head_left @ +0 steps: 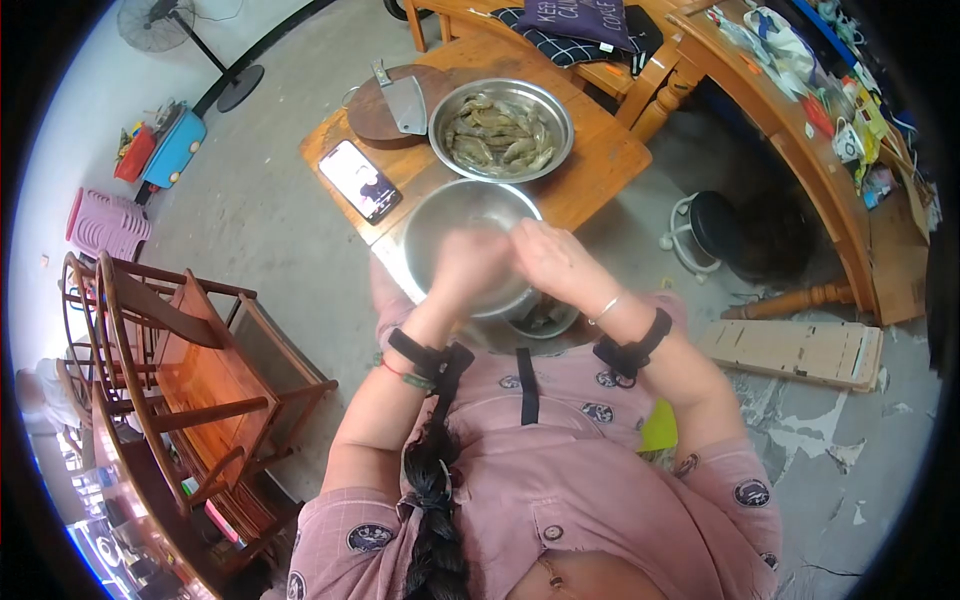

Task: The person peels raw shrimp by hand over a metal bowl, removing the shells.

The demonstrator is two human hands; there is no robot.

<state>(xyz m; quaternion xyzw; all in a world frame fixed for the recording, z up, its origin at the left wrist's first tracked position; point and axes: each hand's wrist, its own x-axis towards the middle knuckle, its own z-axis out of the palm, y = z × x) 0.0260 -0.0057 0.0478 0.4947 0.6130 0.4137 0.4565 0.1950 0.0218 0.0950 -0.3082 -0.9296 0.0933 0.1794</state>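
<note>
Both hands meet over an empty-looking steel bowl (425, 240) at the near edge of the wooden table. My left hand (475, 262) is smeared by motion, and its fingers cannot be made out. Beside it, my right hand (548, 255) has its fingers bent together; whatever they hold is hidden or too small to name. Just beyond is a steel basin (563, 115) with many grey-green shrimp (495, 135). Under the near side of the bowl, a smaller metal bowl (553, 325) shows partly.
A cleaver (405, 105) lies on a round chopping board (375, 120). The phone (360, 180) rests on the table's left side (328, 135). A black stool (714, 226) stands right, wooden chairs (215, 400) left, and a cluttered desk (800, 130) at upper right.
</note>
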